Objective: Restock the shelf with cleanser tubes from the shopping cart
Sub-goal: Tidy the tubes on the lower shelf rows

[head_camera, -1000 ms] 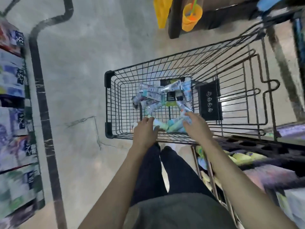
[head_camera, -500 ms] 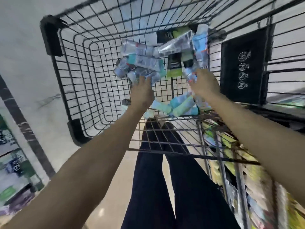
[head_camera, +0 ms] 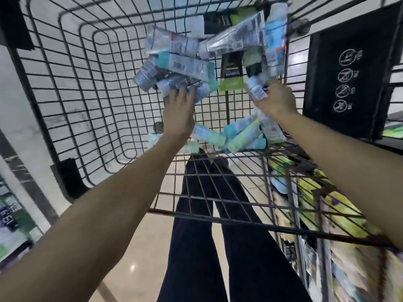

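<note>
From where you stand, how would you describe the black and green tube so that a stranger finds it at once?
Look into the black wire shopping cart, at the pile of cleanser tubes on its floor. Between the two reaching hands, slightly beyond them, lies the black and green tube. Its neighbours are silver, white or teal; it alone has a black body with a lime-green end.

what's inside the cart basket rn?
Inside the shopping cart: a loose pile of cleanser tubes, silver, teal, pale green, plus a black-and-green one. Left hand touches the pile; right hand grips one tube. Tubes under the forearms are partly covered.

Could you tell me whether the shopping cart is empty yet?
Not empty: many cleanser tubes lie piled in the shopping cart.
</note>
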The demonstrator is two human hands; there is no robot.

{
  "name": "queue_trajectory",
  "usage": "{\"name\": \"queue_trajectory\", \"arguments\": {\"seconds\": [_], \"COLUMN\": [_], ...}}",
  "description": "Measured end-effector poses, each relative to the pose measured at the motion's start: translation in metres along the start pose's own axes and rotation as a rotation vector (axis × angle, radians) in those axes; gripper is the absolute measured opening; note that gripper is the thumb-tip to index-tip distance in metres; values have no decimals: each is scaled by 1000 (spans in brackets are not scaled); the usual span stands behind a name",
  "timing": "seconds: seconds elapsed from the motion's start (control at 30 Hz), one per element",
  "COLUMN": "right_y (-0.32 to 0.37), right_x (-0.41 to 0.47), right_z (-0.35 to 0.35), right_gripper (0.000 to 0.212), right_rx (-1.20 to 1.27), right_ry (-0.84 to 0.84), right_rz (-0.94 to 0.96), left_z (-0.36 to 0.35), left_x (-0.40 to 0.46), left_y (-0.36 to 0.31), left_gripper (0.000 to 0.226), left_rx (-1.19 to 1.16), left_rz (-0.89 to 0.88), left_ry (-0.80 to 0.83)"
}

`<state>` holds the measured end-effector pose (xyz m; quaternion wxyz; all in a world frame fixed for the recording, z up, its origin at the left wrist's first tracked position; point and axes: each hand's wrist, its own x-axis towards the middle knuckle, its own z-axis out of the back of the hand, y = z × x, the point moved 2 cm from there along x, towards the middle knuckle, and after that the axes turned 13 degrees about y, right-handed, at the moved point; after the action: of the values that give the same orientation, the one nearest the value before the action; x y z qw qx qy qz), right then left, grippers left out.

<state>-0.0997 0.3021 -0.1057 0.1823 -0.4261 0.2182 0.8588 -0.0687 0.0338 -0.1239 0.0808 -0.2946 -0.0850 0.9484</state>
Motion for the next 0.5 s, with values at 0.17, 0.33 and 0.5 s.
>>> {"name": "queue_trajectory", "arguments": {"seconds": [0.17, 0.33, 0.5], "right_y": [-2, 4, 14], "right_x": [-19, -47, -80], "right_z": [10, 23, 38], "right_gripper": [53, 41, 37], "right_rx": [203, 309, 784], "right_ry": [-80, -105, 34], "right_rz": [29, 172, 94], "left_z": [14, 44, 94], "left_x": [-6, -16, -42], "left_y": [-1, 0, -9], "left_gripper": [52, 34, 15], "left_rx": [-108, -411, -892], "left_rz": [-75, 40, 97], "left_ry": [6, 70, 32]}}
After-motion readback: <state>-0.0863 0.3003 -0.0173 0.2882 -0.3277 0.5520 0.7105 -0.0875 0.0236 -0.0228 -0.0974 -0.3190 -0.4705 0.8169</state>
